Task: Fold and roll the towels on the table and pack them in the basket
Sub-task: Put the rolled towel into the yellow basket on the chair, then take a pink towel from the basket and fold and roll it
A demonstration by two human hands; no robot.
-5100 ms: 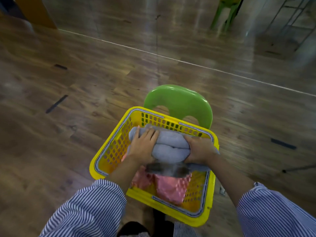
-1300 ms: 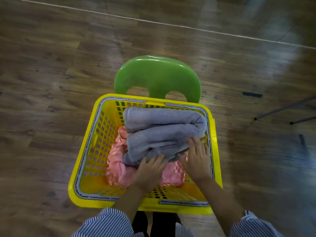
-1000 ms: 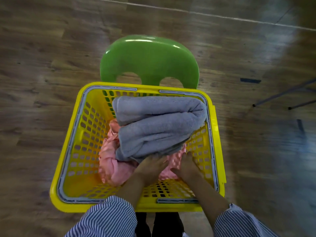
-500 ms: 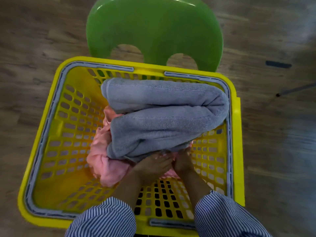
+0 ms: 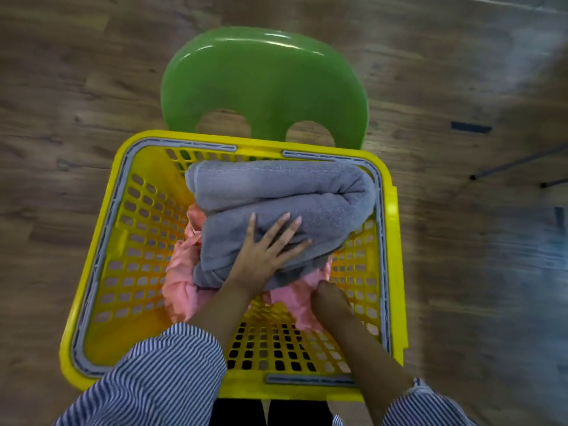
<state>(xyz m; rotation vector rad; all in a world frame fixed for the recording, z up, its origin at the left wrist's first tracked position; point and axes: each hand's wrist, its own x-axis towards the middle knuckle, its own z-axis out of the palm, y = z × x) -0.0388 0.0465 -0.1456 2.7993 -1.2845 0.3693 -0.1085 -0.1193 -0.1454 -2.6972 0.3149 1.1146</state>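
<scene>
A yellow plastic basket (image 5: 101,241) stands on a green chair. Inside it a rolled grey towel (image 5: 276,195) lies across the far side, on top of a pink towel (image 5: 181,269). My left hand (image 5: 264,253) presses flat on the near side of the grey towel, fingers spread and straight. My right hand (image 5: 325,295) reaches under the grey towel's near right edge, against the pink towel; its fingers are hidden there.
The green chair back (image 5: 264,84) rises just beyond the basket. Wooden floor (image 5: 61,87) surrounds it. Thin dark metal legs (image 5: 519,167) show at the right edge. Striped sleeves cover both forearms near the bottom.
My left hand has come out from under the grey towel and now lies flat on top of it. The right hand stays low under the towel's edge. The view has pulled back a little.
</scene>
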